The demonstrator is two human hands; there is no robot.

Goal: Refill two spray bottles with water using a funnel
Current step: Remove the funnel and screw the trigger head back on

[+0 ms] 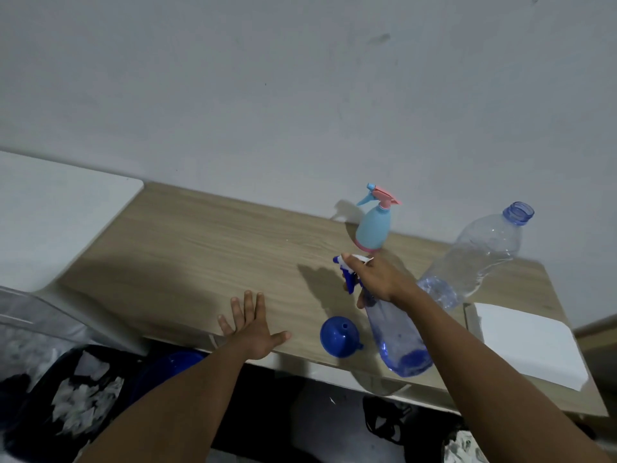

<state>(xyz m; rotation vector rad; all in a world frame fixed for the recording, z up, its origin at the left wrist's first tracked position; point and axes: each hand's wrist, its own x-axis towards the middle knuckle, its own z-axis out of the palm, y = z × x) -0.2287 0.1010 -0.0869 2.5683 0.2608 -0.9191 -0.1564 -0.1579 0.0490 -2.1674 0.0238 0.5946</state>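
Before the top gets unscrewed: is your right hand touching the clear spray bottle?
Touching. The head view shows the right hand gripping the clear spray bottle at its neck.

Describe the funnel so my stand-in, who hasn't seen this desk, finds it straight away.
On the wooden desk along the grey wall, look near the front edge, between the open left hand and the clear blue spray bottle gripped by the right hand. The funnel lies there: small, opaque dark blue, a round open cone; nothing else on the desk has that shape.

On the table (200, 245):
The funnel (338, 335) just left of the near spray bottle (397, 335); far spray bottle (374, 228) behind; water bottle (477, 259) right.
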